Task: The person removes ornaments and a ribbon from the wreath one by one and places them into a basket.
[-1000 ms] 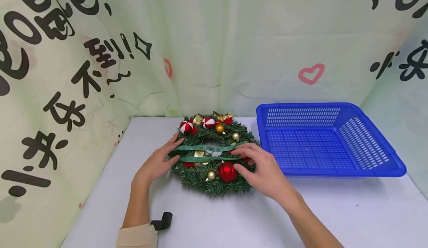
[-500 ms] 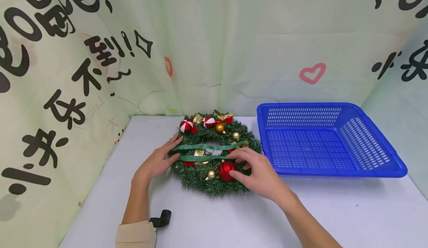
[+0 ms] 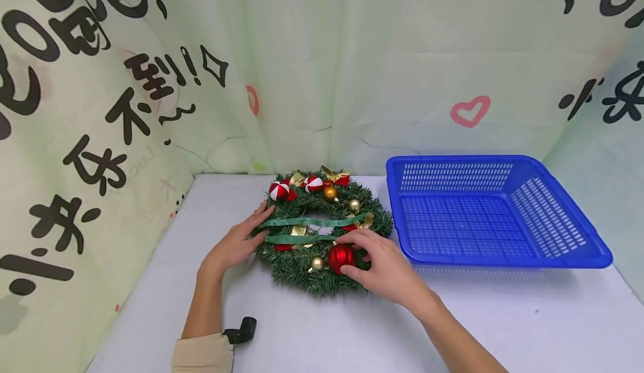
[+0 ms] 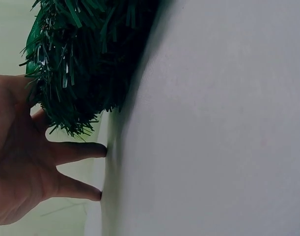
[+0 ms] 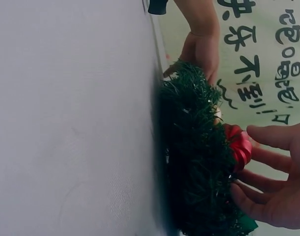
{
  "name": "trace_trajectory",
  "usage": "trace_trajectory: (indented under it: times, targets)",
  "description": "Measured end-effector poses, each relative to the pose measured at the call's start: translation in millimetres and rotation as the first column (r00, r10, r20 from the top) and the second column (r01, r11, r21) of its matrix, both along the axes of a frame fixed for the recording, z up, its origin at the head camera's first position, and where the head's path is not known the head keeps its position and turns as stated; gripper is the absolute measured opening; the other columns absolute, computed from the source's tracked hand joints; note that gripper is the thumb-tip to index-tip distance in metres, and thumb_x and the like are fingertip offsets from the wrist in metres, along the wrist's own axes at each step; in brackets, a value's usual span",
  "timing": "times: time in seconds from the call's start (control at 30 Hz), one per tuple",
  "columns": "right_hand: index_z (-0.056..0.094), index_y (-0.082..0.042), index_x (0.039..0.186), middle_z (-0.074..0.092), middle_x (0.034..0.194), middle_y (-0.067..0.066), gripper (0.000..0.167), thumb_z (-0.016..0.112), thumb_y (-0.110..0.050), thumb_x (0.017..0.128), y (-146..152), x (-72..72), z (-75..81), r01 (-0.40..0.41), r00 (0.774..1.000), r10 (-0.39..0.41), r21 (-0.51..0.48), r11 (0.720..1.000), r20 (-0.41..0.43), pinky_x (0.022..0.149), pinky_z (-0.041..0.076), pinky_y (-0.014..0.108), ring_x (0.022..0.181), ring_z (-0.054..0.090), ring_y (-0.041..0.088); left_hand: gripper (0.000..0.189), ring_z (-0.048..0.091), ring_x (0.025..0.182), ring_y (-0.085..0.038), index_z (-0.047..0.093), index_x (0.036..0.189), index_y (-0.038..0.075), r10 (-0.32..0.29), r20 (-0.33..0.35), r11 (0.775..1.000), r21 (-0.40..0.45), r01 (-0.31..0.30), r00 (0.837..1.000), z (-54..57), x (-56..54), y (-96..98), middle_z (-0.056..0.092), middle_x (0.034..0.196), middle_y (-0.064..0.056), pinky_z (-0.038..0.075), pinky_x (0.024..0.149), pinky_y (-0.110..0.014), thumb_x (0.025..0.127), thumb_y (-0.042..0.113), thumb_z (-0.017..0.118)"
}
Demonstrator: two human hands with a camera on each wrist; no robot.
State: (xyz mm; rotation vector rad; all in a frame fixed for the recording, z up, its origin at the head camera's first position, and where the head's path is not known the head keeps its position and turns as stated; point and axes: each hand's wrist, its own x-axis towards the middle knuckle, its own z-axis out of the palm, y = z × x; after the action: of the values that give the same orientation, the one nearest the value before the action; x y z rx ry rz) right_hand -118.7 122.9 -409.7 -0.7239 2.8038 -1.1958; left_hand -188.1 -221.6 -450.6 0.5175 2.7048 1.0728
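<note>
A green Christmas wreath (image 3: 322, 281) lies flat on the table, trimmed with baubles, bows and two green ribbon strands (image 3: 297, 240) across its centre. My left hand (image 3: 233, 244) rests against its left edge, thumb and fingers spread; two fingertips touch the table in the left wrist view. Over the wreath's lower right is my right hand (image 3: 384, 261), fingers loosely bent. Its thumb and fingertips lie at the side of a shiny red bauble (image 3: 340, 258); a fingertip also reaches the lower ribbon's right part. How firmly they touch the bauble cannot be told. The right palm hides part of the wreath.
A blue plastic basket (image 3: 453, 216) stands right of the wreath, close to its edge. Red-and-white baubles (image 3: 313, 184) sit along the wreath's far side. A black device (image 3: 241, 331) juts from the left sleeve. Printed curtains (image 3: 352, 82) enclose the back and sides.
My right hand has slid left and slightly towards the person, from the ribbon's right end to the red bauble, uncovering a gold bow. My left hand has stayed nearly still.
</note>
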Motion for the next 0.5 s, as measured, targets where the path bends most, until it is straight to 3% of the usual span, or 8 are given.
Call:
trace_trajectory:
  times: [0.37, 0.5]
  targets:
    - [0.071, -0.023, 0.13, 0.068, 0.132, 0.0, 0.049, 0.088, -0.014, 0.085, -1.7, 2.8, -9.4, -0.02, 0.999, 0.02, 0.004, 1.0, 0.042, 0.082, 0.062, 0.038, 0.104, 0.068, 0.018, 0.063, 0.018, 0.159, -0.038, 0.028, 0.167, 0.021, 0.0, 0.004, 1.0, 0.026, 0.0, 1.0, -6.3, 5.3, -2.7, 0.013, 0.176, -0.006, 0.023, 0.125, -0.064, 0.108, 0.013, 0.051]
    - [0.071, -0.023, 0.129, 0.069, 0.131, -0.001, 0.048, 0.088, -0.013, 0.084, -2.2, -0.6, -8.0, -0.014, 0.999, 0.014, -0.009, 1.0, 0.034, 0.082, 0.061, 0.039, 0.103, 0.068, 0.018, 0.063, 0.019, 0.159, -0.038, 0.029, 0.166, 0.022, 0.001, -0.013, 1.0, 0.031, -0.001, 1.0, -4.7, 0.0, -1.7, 0.013, 0.176, -0.006, 0.024, 0.125, -0.064, 0.108, 0.013, 0.051]
